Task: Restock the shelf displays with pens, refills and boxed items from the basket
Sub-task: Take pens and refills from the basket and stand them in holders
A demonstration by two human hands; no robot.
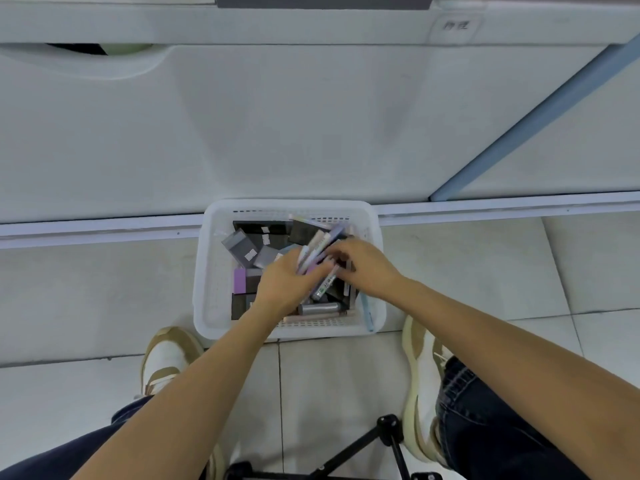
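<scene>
A white plastic basket (214, 271) stands on the tiled floor against the base of the shelf unit. It holds dark and grey boxes (258, 230), a purple box (239, 280) and loose pens. My left hand (285, 280) grips a bundle of pastel pens (317, 249) over the basket's middle. My right hand (363, 268) reaches in from the right, fingers curled around the same pens and those under them. A light blue pen (367, 311) leans on the basket's right wall.
The white base panel of the shelf unit (277, 126) fills the top of the view, with a blue upright (540, 116) at right. My two shoes (166, 355) flank the basket. A black tripod (381, 445) stands on the floor between my legs.
</scene>
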